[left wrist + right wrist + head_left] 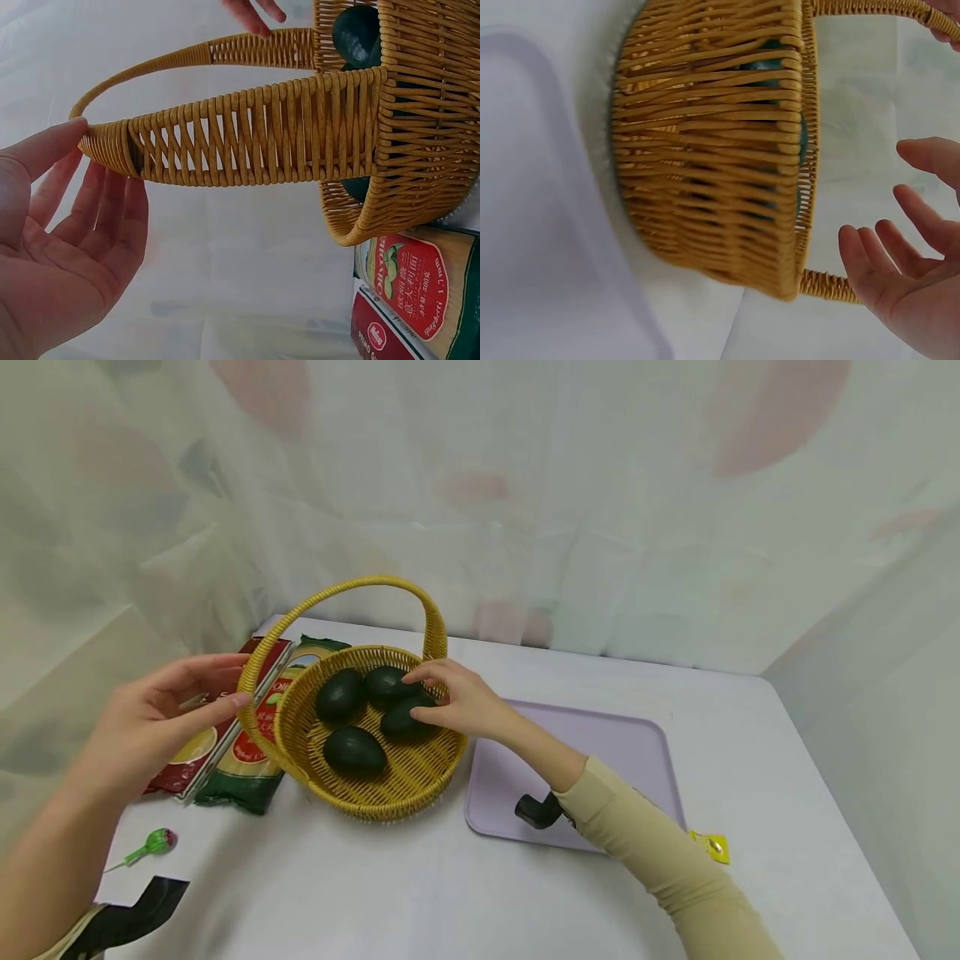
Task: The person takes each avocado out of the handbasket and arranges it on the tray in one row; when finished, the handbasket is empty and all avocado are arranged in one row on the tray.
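Note:
A yellow wicker basket (405, 785) with a tall arched handle (255, 131) stands left of the middle of the table. Several dark green avocados (356, 752) lie inside it. My left hand (168, 706) is at the left side of the handle and pinches it, thumb on one face and fingers (120, 217) on the other. Over the basket's right part hovers my right hand (461, 700), overlapping the avocados nearest it in the head view. The right wrist view shows this hand (915, 255) above the rim, fingers spread and slightly bent, holding nothing.
Behind the basket's left side lie a green spaghetti bag (251, 768) and a dark red pack (183, 772). A green lollipop (157, 842) is at the front left. Under my right forearm is a lilac tray (487, 802). A small yellow packet (712, 847) sits right of it.

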Available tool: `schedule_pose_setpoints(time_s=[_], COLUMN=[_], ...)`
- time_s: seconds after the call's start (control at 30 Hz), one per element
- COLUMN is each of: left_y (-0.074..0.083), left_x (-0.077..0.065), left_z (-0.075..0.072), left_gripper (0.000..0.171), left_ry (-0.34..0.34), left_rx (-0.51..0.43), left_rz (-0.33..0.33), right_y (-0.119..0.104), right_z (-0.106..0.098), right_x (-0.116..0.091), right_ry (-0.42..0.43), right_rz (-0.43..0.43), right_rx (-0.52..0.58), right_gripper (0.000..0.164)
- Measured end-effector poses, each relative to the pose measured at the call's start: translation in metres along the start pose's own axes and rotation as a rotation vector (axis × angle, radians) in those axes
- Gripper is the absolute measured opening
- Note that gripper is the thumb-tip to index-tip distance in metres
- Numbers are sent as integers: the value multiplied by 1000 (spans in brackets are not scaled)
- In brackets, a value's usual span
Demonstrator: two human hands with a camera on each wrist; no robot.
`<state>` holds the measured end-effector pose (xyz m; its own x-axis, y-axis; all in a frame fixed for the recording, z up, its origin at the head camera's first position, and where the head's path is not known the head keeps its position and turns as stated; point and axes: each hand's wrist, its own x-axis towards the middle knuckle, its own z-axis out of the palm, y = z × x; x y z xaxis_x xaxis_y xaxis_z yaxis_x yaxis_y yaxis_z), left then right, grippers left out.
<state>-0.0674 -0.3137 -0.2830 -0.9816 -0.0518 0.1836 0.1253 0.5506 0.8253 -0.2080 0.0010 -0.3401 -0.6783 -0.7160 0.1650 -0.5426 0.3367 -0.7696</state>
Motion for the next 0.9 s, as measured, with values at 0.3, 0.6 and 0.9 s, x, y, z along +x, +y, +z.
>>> schedule_pose_setpoints(time_s=[0.3, 0.6, 0.9], left_y=[1, -1, 0], left_x=[1, 1, -1], left_z=[5, 3, 4], left_gripper=[43, 46, 45], left_ry=[23, 18, 34], left_rx=[38, 71, 102], left_rz=[12, 48, 59], right_y=[-9, -23, -24], right_z=[8, 22, 45], right_x=[27, 55, 79], right_ry=[-190, -474, -607], right_rz=[-2, -37, -3], right_rx=[-88, -172, -214], right_gripper=[40, 43, 51])
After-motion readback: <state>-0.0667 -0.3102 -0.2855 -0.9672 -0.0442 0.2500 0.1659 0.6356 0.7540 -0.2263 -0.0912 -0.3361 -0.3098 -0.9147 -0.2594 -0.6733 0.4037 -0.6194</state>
